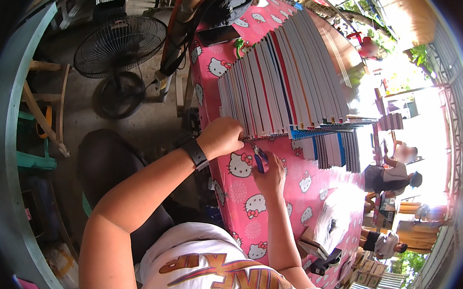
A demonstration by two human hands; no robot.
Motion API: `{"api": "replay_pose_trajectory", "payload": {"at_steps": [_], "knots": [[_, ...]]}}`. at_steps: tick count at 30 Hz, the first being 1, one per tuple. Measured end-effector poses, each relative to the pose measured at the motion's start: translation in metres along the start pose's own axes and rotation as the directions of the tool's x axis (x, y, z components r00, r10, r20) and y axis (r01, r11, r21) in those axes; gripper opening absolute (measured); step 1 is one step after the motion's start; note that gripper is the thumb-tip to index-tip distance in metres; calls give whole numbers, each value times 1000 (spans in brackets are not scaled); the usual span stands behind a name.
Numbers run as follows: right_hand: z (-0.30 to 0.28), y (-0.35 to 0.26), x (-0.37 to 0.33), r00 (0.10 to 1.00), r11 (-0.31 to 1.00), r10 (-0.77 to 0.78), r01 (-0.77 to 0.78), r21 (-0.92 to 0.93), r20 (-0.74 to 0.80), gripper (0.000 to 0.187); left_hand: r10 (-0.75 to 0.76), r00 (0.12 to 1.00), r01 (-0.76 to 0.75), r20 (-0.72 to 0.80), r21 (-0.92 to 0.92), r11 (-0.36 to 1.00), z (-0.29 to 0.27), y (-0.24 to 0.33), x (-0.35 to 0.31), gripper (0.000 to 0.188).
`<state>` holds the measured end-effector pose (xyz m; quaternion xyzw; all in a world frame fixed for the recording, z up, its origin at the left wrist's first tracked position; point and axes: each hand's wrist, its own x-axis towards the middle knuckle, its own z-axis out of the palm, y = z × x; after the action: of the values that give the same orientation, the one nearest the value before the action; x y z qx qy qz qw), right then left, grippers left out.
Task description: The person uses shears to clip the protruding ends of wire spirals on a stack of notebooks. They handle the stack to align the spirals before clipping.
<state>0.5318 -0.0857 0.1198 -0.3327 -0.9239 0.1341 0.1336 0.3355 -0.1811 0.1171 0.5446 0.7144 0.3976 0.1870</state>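
Observation:
A long row of spiral-bound notebooks (278,78) lies on a pink table, their coiled edges facing me. At the near left end of the row, my left hand (222,137) is closed by the coils, with a dark band on its wrist. What its fingers pinch is too small to make out. My right hand (273,174) grips small pliers (261,159) with dark blue handles. The pliers' jaws point at the coils beside my left fingertips. Whether the jaws touch a coil, I cannot tell.
More coil-bound notebooks (331,149) sit at the right of the row. A phone (218,35) and a black bag (226,6) lie at the far end. White plastic (337,217) rests at the right. A black fan (119,47) stands at the left; people (391,175) are in the background.

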Motion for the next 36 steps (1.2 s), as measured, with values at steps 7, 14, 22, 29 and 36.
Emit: {"api": "replay_pose_trajectory", "payload": {"at_steps": [7,14,22,29,36], "knots": [[1,-8,3,996,996,78,-77,-34,45,38,-17,999,17,-35,-1,1000,2,6,-2,19],[-2,-7,6,988,989,135,-129,-69,80,29,-49,999,49,-2,-20,999,-1,9,1,18],[9,1,-3,999,999,40,-40,25,-13,38,-144,987,149,67,-80,986,4,-20,11,25],[10,5,-4,996,997,79,-79,-7,50,43,-99,990,116,101,-175,978,12,-15,6,26],[14,-3,0,997,997,81,-81,-5,18,41,-41,999,44,28,-111,993,11,-9,4,23]]}}
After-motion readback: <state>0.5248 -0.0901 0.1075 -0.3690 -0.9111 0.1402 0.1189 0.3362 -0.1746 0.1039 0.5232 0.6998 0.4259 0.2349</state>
